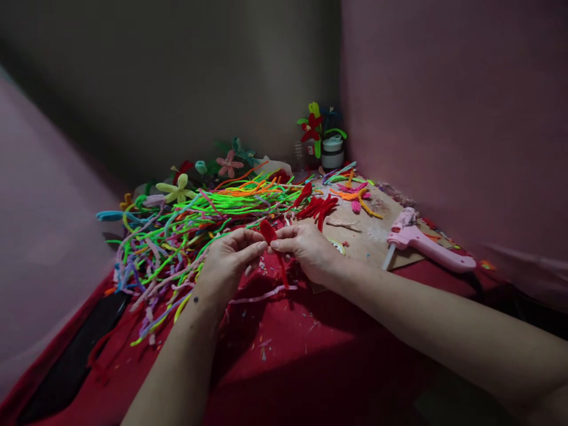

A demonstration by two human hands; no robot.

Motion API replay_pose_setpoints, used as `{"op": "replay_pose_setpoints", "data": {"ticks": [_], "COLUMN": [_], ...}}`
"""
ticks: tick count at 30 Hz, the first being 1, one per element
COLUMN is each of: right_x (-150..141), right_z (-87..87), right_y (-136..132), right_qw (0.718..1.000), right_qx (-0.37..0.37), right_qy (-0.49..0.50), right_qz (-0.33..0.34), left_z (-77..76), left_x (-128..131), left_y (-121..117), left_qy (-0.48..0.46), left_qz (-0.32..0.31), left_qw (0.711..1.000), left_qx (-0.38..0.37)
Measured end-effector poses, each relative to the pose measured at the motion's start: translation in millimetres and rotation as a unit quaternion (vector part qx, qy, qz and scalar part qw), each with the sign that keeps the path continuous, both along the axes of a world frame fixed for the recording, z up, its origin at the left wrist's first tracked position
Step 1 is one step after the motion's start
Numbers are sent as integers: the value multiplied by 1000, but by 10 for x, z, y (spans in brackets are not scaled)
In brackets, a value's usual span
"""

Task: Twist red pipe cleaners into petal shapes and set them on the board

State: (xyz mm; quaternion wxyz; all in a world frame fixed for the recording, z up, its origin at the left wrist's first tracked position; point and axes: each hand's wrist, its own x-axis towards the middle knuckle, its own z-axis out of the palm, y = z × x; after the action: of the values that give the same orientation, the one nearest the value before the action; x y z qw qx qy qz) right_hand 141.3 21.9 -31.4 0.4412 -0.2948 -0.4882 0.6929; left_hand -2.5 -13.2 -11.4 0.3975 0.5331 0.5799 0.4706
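A red pipe cleaner petal (268, 231) is pinched between my two hands above the red-covered table. My left hand (231, 255) closes its thumb and forefinger on the petal's left side. From the right, my right hand (305, 247) grips it the same way, fingers curled. The petal's rounded end points up, and a thin red stem (283, 270) hangs below my fingers. Just beyond my right hand lie several red pipe cleaner pieces (317, 208). A pale pink pipe cleaner (261, 295) rests on the cloth beneath my hands.
A large heap of coloured pipe cleaners (231, 204) spreads to the left. At right, a pink glue gun (428, 244) lies on a cardboard sheet (377, 234). Finished pipe cleaner flowers (312, 126) and a small white-lidded jar (332, 152) stand at the back. A black strip (75, 355) lies front left.
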Motion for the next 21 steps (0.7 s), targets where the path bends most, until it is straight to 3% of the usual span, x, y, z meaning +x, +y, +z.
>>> {"op": "replay_pose_setpoints", "data": {"ticks": [8, 15, 17, 21], "right_x": [-3, -18, -21, -37], "right_z": [16, -23, -29, -56], "right_y": [-9, 6, 10, 22], "right_qw": [1000, 1000, 1000, 998], "right_qx": [1, 4, 15, 42], "right_qy": [10, -11, -19, -44], "right_qz": [10, 14, 3, -35], "left_z": [-6, 14, 30, 31], "left_x": [-41, -56, -57, -32], "left_y": [-12, -16, -17, -24], "left_qy": [-21, 13, 22, 31], "left_qz": [-41, -58, -47, 38], "left_qw": [999, 998, 999, 998], "left_qx": [-13, -2, 8, 27]}}
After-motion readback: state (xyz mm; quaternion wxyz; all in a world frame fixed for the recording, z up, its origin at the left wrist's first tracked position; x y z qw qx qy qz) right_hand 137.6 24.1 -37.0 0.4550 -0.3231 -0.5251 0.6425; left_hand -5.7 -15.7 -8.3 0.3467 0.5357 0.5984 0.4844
